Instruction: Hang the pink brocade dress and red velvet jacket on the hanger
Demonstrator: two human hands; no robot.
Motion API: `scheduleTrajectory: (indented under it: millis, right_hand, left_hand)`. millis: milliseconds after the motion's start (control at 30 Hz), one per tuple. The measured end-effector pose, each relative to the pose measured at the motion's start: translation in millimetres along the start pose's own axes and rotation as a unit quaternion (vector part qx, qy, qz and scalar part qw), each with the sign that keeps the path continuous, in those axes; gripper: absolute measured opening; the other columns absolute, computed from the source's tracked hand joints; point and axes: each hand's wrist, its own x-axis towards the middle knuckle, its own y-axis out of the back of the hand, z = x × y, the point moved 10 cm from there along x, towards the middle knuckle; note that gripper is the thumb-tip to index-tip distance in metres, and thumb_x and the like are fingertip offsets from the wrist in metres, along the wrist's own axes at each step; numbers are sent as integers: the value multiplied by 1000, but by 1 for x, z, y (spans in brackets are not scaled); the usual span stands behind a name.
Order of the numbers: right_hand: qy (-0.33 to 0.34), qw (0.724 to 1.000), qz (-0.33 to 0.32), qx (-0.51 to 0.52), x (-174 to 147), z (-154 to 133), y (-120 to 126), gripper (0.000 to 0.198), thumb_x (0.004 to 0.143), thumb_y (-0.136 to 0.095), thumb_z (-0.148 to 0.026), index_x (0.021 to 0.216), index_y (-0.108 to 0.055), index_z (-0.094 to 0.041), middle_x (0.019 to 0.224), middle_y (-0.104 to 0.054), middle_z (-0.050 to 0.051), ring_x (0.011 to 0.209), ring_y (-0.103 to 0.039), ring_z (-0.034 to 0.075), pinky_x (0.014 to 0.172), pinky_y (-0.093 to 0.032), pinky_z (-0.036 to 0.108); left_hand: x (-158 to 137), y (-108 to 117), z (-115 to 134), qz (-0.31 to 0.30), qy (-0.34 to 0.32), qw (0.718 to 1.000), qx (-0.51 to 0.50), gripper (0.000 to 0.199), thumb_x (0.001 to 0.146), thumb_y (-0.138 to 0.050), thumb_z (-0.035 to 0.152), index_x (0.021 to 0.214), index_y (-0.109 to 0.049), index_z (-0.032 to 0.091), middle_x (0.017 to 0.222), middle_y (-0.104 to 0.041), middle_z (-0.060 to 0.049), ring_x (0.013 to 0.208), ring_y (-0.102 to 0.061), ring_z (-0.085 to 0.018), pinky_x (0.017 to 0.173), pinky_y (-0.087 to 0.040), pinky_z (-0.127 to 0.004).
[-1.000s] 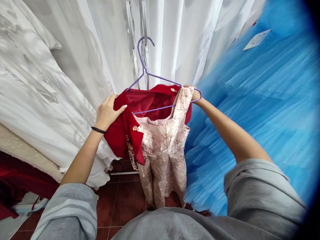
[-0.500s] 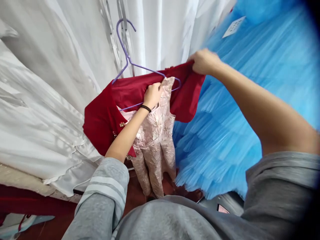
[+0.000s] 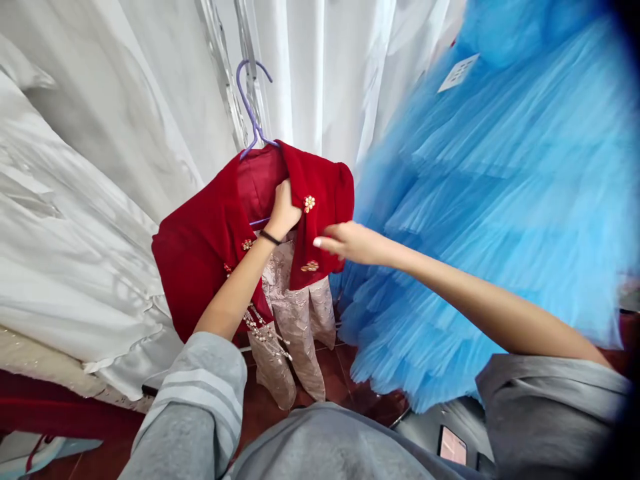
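A red velvet cape-like jacket (image 3: 200, 233) with jewelled flower ornaments and dangling beads drapes over a purple hanger (image 3: 247, 100). Beneath it hangs a pale pink brocade dress (image 3: 285, 310), its upper part mostly covered. My left hand (image 3: 286, 210), with a dark band at the wrist, reaches into the jacket's opening. It is closed on the dress near the shoulder, though the red front panel partly hides its fingers. At the right front panel, my right hand (image 3: 347, 241) is against the red cloth with its thumb and fingers apart.
White curtains (image 3: 310, 73) hang behind, and white gowns (image 3: 80, 253) fill the left. A large blue tulle gown (image 3: 480, 200) with a white tag (image 3: 459, 73) takes up the right. A phone (image 3: 453, 445) lies on a dark grey surface at lower right.
The jacket's right side, held out by my right hand before, now lies over the hanger and dress shoulder. My right hand has come down and left and let go. The hanger sits slightly lower.
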Motion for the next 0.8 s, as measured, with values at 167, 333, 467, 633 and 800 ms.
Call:
scheduleTrajectory:
  millis: [167, 333, 467, 633, 800]
  right_hand:
    - [16, 949, 315, 27, 6, 29, 94, 38, 96, -45, -36, 125, -59, -16, 113, -69, 13, 100, -66, 26, 86, -50, 38]
    - [23, 946, 321, 30, 48, -2, 67, 61, 91, -48, -47, 140, -45, -11, 118, -66, 20, 98, -65, 32, 85, -51, 45]
    - [1, 949, 306, 70, 77, -13, 44, 73, 92, -42, -37, 153, -20, -5, 100, -69, 19, 84, -66, 31, 79, -52, 45]
    - [25, 881, 449, 148, 73, 12, 130, 55, 91, -34, -24, 144, -39, -12, 93, -67, 13, 85, -64, 25, 86, -51, 46]
    - [-23, 946, 301, 120, 147, 29, 167, 22, 81, -57, -22, 95, -67, -8, 83, -65, 15, 88, -65, 29, 82, -51, 46]
  left_hand:
    - [-58, 116, 64, 133, -112, 941, 292, 22, 94, -48, 24, 103, -67, 19, 109, -68, -9, 111, -60, -24, 106, -44, -40]
    - [-72, 168, 30, 152, -60, 912, 376, 35, 96, -48, 41, 119, -65, 19, 121, -67, -13, 116, -60, -29, 105, -44, -44]
    - [-64, 180, 14, 166, -14, 912, 376, 37, 98, -42, 41, 105, -71, 18, 104, -73, -12, 100, -66, -26, 94, -48, -38]
    - [-20, 209, 27, 192, 41, 893, 405, 30, 93, -48, 38, 92, -71, 19, 93, -73, -10, 90, -66, -24, 86, -49, -36]
    - [44, 210, -35, 21, 188, 858, 478, 15, 78, -61, 26, 76, -68, 13, 84, -71, -17, 88, -67, -30, 76, -47, -41]
